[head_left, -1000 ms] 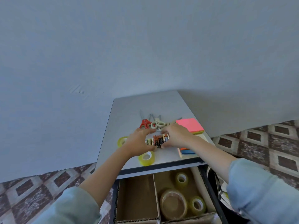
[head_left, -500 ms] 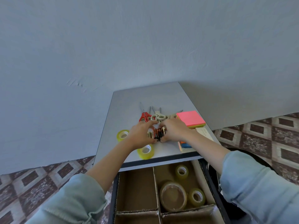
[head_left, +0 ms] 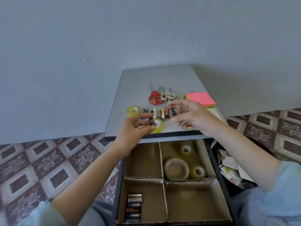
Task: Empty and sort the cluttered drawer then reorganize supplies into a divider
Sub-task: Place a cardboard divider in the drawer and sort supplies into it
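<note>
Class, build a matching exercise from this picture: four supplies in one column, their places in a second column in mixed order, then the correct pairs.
Column 1
1. red scissors
2. large tape roll
3. stack of batteries
4. pink sticky notes

Column 2
A. near left compartment of the divider
B. tabletop, right of the cream scissors
C. far right compartment of the divider
D. tabletop, left of the cream scissors

Pairs: 1-D, 2-C, 3-A, 4-B
</note>
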### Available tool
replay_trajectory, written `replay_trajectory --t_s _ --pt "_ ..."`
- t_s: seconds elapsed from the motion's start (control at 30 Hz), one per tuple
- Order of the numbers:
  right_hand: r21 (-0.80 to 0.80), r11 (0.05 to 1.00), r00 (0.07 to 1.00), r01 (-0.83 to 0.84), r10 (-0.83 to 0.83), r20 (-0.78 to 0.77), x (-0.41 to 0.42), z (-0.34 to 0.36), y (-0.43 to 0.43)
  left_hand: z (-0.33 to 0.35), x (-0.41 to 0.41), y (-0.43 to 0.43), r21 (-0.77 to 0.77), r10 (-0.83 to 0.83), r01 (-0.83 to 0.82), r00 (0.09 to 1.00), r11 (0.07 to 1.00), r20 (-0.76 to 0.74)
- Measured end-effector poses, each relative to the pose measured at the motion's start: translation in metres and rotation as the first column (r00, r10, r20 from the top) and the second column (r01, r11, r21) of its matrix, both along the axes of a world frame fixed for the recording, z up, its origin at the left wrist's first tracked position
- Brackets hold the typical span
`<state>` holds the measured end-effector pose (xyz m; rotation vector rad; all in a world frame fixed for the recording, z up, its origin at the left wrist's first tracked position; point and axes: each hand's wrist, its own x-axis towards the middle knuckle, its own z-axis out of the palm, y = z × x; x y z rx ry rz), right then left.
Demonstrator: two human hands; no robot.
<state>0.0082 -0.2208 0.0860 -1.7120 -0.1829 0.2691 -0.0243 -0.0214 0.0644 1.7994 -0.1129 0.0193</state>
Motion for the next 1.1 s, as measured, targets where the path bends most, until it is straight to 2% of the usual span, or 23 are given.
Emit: replay_trajectory --t_s 0.03,0.1,0.27,0.37,0.47,0.53,0.57,0.63,0.67,0.73,0.77,0.8,0.87,1.1 --pt "0.131 0.991 0.992 -0.036 0.051 -0.114 -0.013 -0.004 -0.001 -0.006 -0.018 0.007 -0.095 -0.001 -0.008 0.996 0.995 -0.093" --pt "0.269 0.961 0.945 -0.07 0.15 -0.289 -0.038 -0.017 -0.003 -0.024 -0.051 0.021 -0.214 -0.015 -0.038 0.97 0.976 -0.242" --pt "0.243 0.966 0.814 -0.093 0.214 -0.54 -0.086 -0.073 -0.001 -0.07 -0.108 0.044 -0.347 -0.013 -0.185 0.868 0.919 -0.497" --pt "0.169 0.982 0.794 -0.081 0.166 -0.585 -0.1 -0.1 0.004 -0.09 -0.119 0.054 -0.191 0.081 -0.206 0.854 0.96 -0.513" --pt "0.06 0.991 0.822 -0.122 0.135 -0.554 -0.109 -0.117 0.014 -0.101 -0.118 0.061 0.058 0.125 -0.112 0.906 0.992 -0.404" --pt "0.043 0.992 0.825 -0.121 0.125 -0.55 -0.112 -0.124 0.024 -0.108 -0.112 0.064 0.284 0.103 -0.008 0.941 0.959 -0.321" --pt "0.039 0.993 0.827 -0.115 0.118 -0.549 -0.113 -0.126 0.028 -0.111 -0.108 0.063 0.427 0.068 0.056 0.961 0.902 -0.269" --pt "0.032 0.994 0.829 -0.102 0.103 -0.549 -0.115 -0.13 0.034 -0.118 -0.098 0.058 0.662 -0.073 0.184 0.979 0.726 -0.191" --pt "0.035 0.995 0.828 -0.096 0.099 -0.552 -0.115 -0.131 0.037 -0.121 -0.094 0.053 0.761 -0.149 0.231 0.973 0.606 -0.177" --pt "0.044 0.995 0.826 -0.087 0.097 -0.555 -0.116 -0.132 0.041 -0.127 -0.087 0.042 0.917 -0.243 0.263 0.951 0.3 -0.194" --pt "0.047 0.995 0.826 -0.084 0.096 -0.556 -0.116 -0.132 0.043 -0.129 -0.084 0.036 0.956 -0.265 0.252 0.942 0.15 -0.206" --pt "0.048 0.996 0.826 -0.08 0.093 -0.556 -0.116 -0.133 0.043 -0.131 -0.081 0.032 0.97 -0.28 0.239 0.935 0.045 -0.217" --pt "0.044 0.997 0.825 -0.065 0.078 -0.559 -0.117 -0.134 0.043 -0.136 -0.076 0.025 0.97 -0.295 0.232 0.925 -0.069 -0.242" --pt "0.043 0.993 0.821 -0.107 0.113 -0.559 -0.118 -0.137 0.032 -0.149 -0.075 0.03 0.918 -0.314 0.276 0.878 -0.284 -0.361"
